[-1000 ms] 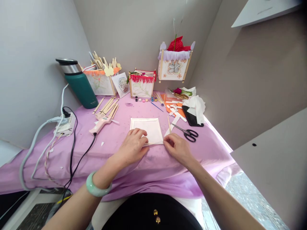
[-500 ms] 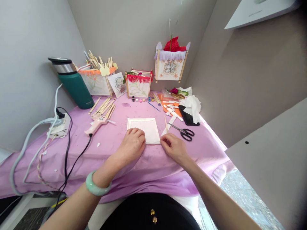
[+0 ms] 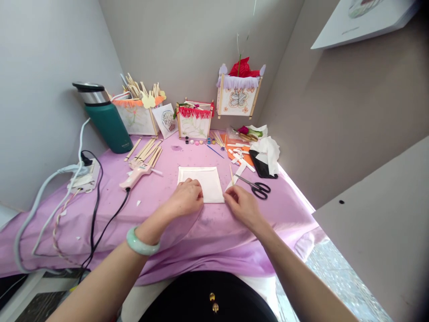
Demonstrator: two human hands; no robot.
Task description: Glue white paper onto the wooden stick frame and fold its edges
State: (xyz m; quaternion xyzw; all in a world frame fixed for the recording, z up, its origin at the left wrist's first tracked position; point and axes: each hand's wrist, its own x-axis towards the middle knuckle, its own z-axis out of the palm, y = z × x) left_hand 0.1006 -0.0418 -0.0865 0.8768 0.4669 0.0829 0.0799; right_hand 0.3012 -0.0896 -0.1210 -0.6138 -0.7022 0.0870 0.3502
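A flat white square panel [image 3: 210,184] with folded edges lies on the purple cloth in front of me. My left hand [image 3: 187,195], with a pale green bangle on its wrist, curls its fingers over the panel's lower left part; their tips are hidden. At the lower right corner, the thumb and fingers of my right hand [image 3: 240,202] pinch the panel's edge. Just beyond that hand are a thin wooden stick [image 3: 231,174] and a white strip [image 3: 239,173]. Black-handled scissors [image 3: 260,189] lie to its right, blades toward the strip.
A pink glue gun [image 3: 136,175] with a black cord lies left, near wooden sticks [image 3: 146,152]. Behind it stand a green bottle [image 3: 109,127] and decorated boxes [image 3: 194,125]. White tissue [image 3: 270,152] lies on a black object at right. A power strip [image 3: 85,176] sits far left.
The view has shifted slightly. My left forearm and bangle have moved a little right and up; both hands stay at the panel's lower edge, and the panel lies as before.
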